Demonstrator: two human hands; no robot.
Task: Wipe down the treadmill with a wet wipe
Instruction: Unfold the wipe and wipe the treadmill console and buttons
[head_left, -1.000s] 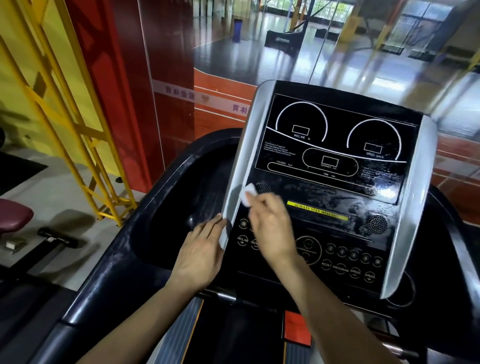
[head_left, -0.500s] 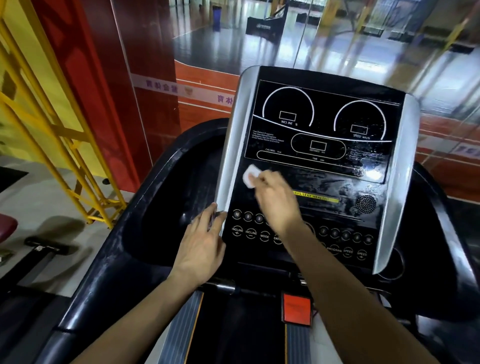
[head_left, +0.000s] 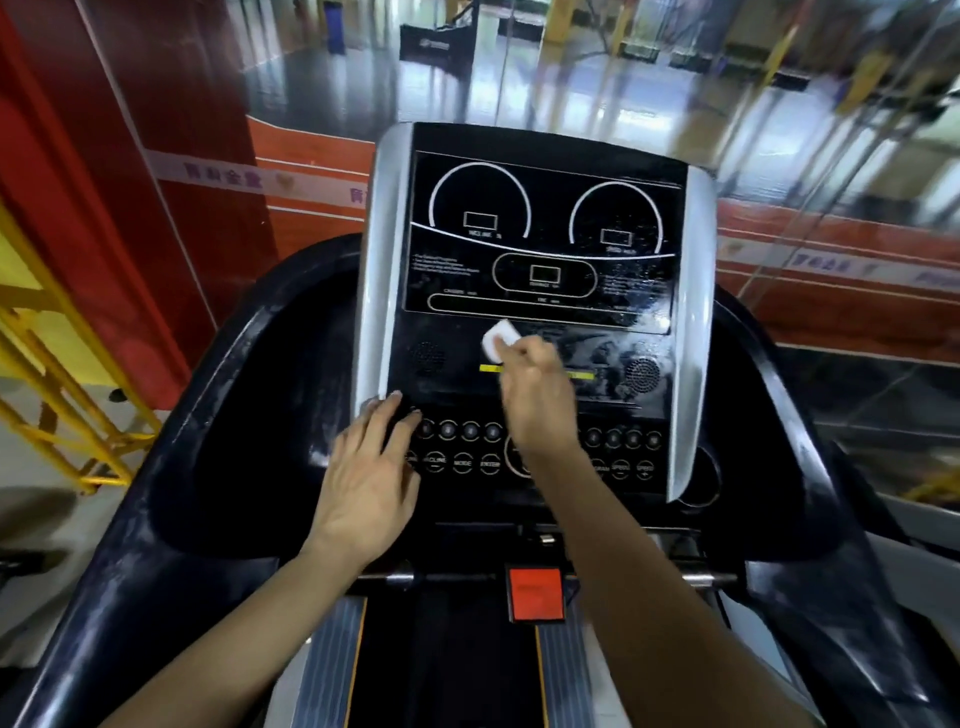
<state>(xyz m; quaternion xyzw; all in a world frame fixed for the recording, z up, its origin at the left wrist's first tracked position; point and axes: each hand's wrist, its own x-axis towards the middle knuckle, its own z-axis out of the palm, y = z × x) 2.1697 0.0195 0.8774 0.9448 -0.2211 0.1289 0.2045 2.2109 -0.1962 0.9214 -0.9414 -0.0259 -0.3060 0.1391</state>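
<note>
Yellow metal frame (head_left: 62, 395) stands far left, beside black treadmill (head_left: 244, 415). Left hand (head_left: 363, 478), fingers straight, rests flat on console's lower-left btns. Right hand (head_left: 535, 400) pinches white wet wipe (head_left: 500, 340) against console center, just below display panel (head_left: 545, 234), w/ wet streaks to its right.

Two bare forearms reach into view from below, ending in the left hand (head_left: 366, 483) and right hand (head_left: 537, 400); no sleeves, gloves, rings or wristwear visible on either arm.
</note>
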